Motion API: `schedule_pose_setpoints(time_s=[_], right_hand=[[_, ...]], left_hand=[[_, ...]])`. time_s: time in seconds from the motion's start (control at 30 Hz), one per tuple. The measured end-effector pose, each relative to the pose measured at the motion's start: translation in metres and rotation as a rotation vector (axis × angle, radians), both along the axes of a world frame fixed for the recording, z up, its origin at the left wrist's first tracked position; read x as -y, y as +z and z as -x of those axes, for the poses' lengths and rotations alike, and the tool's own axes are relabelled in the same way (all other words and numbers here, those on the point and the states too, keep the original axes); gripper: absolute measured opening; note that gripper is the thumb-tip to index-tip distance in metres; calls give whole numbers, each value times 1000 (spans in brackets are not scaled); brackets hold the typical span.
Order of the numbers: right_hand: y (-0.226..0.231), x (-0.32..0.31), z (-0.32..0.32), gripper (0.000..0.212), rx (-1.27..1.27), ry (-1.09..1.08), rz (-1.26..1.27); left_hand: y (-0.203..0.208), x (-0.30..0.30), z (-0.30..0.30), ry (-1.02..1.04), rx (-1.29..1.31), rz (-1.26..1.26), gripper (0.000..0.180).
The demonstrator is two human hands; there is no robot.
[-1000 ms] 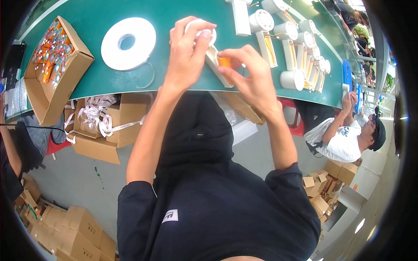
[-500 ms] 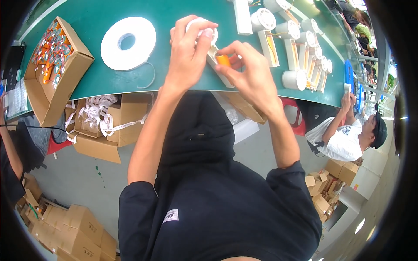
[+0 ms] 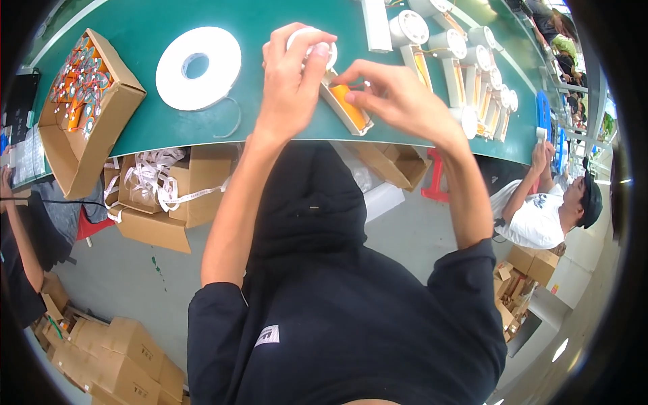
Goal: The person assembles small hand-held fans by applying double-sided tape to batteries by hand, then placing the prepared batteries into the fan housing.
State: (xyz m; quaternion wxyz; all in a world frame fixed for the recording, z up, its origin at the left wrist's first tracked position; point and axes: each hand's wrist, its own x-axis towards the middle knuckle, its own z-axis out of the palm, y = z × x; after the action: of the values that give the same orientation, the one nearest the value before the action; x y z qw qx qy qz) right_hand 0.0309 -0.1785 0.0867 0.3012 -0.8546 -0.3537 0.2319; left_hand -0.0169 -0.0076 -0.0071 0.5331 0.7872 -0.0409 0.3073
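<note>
My left hand (image 3: 290, 84) is closed around the round white head of a small device (image 3: 331, 57), steadying it over the green table. From that head a slim, open white handle housing (image 3: 362, 129) slants down toward the table's near edge. An orange cylindrical battery (image 3: 347, 111) lies lengthwise inside the housing. My right hand (image 3: 398, 98) reaches across from the right, thumb and fingers bent against the battery's upper end. Whether a wire is also between those fingertips is hidden.
A roll of white tape (image 3: 219, 74) lies left on the table. Farther left, a tilted cardboard box (image 3: 121, 121) holds several wired orange batteries. Similar white devices (image 3: 455, 84) stand in rows at right. Below the edge is a carton (image 3: 202, 182) with tape scraps. Other people sit at both sides.
The battery has gone from tilted in my right fingers to lying along the housing. My right hand has shifted slightly, its forearm swinging right. My left hand keeps its hold.
</note>
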Motion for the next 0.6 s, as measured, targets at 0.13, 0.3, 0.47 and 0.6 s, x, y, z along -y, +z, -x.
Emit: schedule_pose_setpoints(time_s=[0.13, 0.3, 0.47, 0.6], right_hand=[[5, -8, -8, 17, 94, 114, 52], [1, -8, -6, 18, 151, 118, 131], [-6, -6, -7, 18, 227, 147, 56], [9, -4, 13, 18, 141, 82, 143]], left_hand=[[-1, 0, 0, -13, -15, 78, 20], [-1, -1, 0, -4, -11, 52, 20], [1, -2, 0, -2, 5, -39, 22], [5, -4, 1, -17, -36, -34, 22]])
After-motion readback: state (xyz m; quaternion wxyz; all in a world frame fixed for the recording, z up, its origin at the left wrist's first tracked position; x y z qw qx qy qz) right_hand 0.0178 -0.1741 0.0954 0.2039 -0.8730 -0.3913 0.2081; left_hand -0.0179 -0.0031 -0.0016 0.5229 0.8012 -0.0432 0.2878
